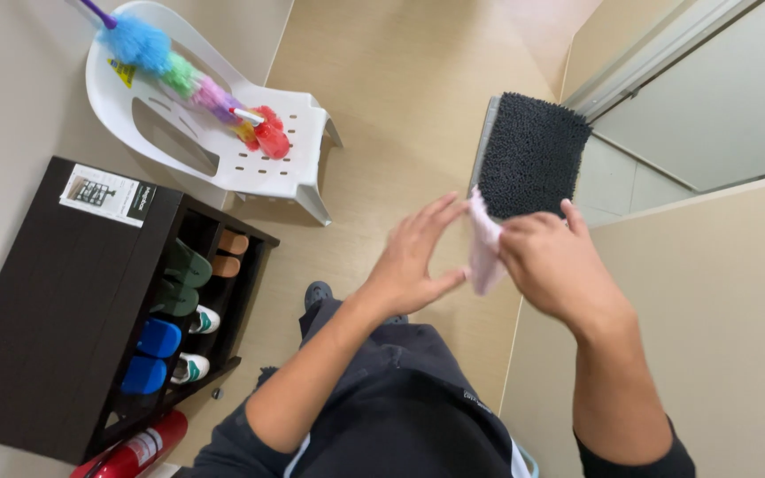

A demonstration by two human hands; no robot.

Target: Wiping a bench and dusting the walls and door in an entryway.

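Above the tan floor (418,106), my right hand (552,264) pinches a pale pink cloth (484,248); my left hand (413,257), fingers spread, touches it.

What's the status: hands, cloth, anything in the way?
Both hands on the pink cloth: right hand pinching it, left hand open against it. Cloth held above the floor, near the dark mat. Nothing between hands and cloth.

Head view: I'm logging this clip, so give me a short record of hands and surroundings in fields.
left hand: open, fingers spread, touching the pink cloth
right hand: gripping the cloth
floor: dark mat by a doorway
chair: white plastic, with a rainbow duster
rack: dark, shoes inside
corner: red extinguisher
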